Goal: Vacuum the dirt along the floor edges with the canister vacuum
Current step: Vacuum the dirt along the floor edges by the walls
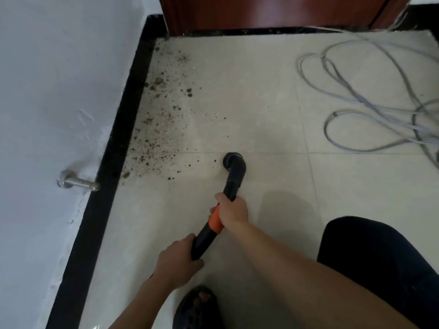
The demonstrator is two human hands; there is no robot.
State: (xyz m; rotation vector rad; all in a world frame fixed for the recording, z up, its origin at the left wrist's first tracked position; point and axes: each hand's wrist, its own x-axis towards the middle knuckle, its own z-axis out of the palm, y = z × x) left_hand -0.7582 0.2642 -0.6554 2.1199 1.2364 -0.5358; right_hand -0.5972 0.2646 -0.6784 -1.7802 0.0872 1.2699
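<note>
We are clenching our left grip (178, 260) and right grip (231, 213) around the wand (204, 235). Its nozzle (234, 162) is sitting over open floor (261, 110), near the dirt (161, 129) lining the baseboard (123, 129).

R hand (234, 213) fwd, fingers curled round the vacuum tube (231, 184) at its orange collar, arm stretched out, bare. L hand (177, 260) lower & closer to body, gripping same tube, forearm bare.
</note>
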